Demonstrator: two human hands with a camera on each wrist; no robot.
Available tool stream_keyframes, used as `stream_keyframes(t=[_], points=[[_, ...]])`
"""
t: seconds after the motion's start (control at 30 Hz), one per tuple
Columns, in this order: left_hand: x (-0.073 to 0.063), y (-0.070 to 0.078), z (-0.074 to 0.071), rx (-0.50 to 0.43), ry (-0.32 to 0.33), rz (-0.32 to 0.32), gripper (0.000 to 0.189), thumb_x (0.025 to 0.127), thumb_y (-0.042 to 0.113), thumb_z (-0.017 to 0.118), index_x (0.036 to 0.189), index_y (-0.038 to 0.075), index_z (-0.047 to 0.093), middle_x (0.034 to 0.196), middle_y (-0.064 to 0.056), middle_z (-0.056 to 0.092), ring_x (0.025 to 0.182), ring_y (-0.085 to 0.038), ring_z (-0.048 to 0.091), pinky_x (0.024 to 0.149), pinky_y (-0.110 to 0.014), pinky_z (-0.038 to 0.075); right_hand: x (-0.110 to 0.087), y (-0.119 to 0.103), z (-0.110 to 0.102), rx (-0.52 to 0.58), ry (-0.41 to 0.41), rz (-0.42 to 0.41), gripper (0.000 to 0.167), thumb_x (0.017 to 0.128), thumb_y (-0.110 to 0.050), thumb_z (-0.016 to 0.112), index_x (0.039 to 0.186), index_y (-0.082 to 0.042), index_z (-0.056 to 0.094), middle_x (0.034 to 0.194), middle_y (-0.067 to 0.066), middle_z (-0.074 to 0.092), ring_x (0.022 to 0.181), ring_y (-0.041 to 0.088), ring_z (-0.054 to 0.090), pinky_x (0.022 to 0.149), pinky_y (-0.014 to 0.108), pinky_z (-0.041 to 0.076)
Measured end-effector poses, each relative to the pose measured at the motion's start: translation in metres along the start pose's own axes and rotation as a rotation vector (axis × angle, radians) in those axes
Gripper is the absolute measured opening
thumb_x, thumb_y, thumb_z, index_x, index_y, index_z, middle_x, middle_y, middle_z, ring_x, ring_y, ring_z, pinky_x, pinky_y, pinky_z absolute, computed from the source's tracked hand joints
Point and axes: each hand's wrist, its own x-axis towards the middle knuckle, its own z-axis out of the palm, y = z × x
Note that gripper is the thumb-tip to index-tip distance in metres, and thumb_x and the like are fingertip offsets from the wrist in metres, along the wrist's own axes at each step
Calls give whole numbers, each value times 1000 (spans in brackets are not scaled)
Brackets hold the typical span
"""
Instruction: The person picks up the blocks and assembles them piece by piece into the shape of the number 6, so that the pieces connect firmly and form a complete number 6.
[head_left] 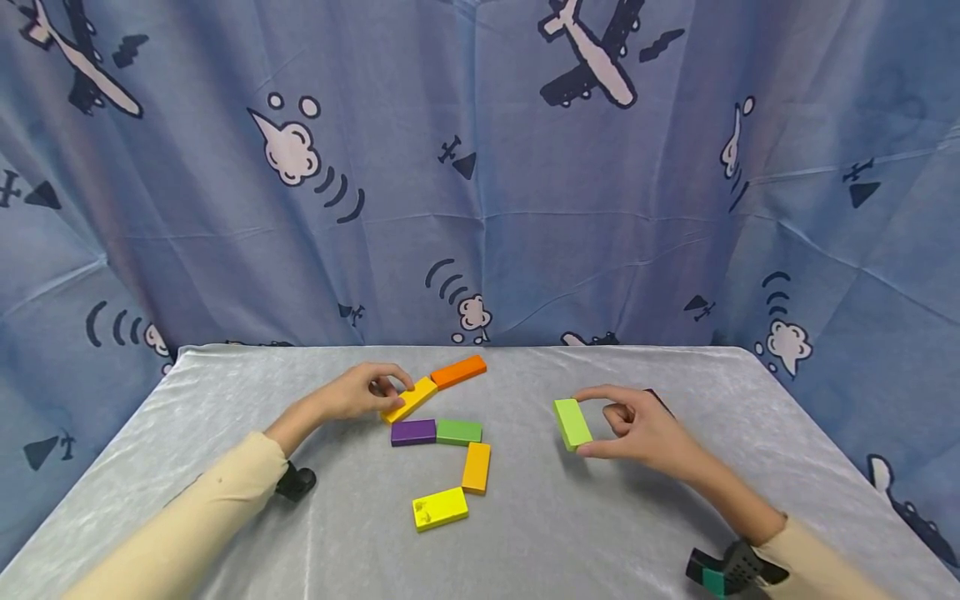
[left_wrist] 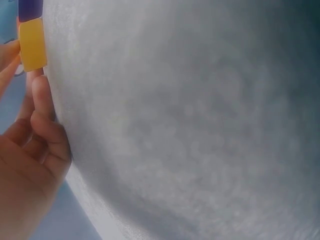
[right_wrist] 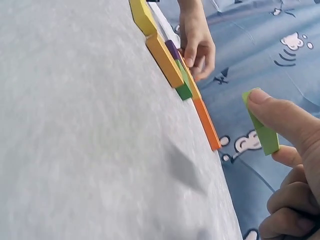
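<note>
My right hand (head_left: 637, 425) pinches a lime green block (head_left: 573, 424) by its two ends between thumb and index finger. In the right wrist view that block (right_wrist: 263, 127) is raised off the table, with a shadow below. On the left, my left hand (head_left: 363, 392) grips an amber block (head_left: 416, 397) between thumb and fingers as it lies on the cloth. An orange block (head_left: 459, 372) touches the amber block's far end. Nearer me, a purple block (head_left: 413, 432) and a green block (head_left: 459, 432) lie end to end.
A second amber block (head_left: 476, 468) runs from the green block towards a yellow block (head_left: 440, 509) with a marked top. All rest on a pale cloth-covered table (head_left: 570, 542). A blue patterned curtain (head_left: 405, 183) hangs behind and at the sides.
</note>
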Motion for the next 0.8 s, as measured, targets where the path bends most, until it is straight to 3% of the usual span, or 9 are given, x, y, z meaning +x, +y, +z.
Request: stream_keyframes(t=[0.37,0.8], points=[[1,0,0,-5,12,9,22,97,4,69,119,5,69,92,-5,69,83,-21,62,74,-35,52,18,-11,26,28,-44,-68,58,73,-22,94,125,-14,71,63,-9,24,55,6,23,47,27,25],[-1,4,-1,-16,8,5,22,97,5,69,119,4,69,90,-5,69,81,-21,62,72,-36,50,34,-29,58,58,-133,-61,58,74,-31,93,127,-22,70,63,-9,25,55,7,24,49,26,26]])
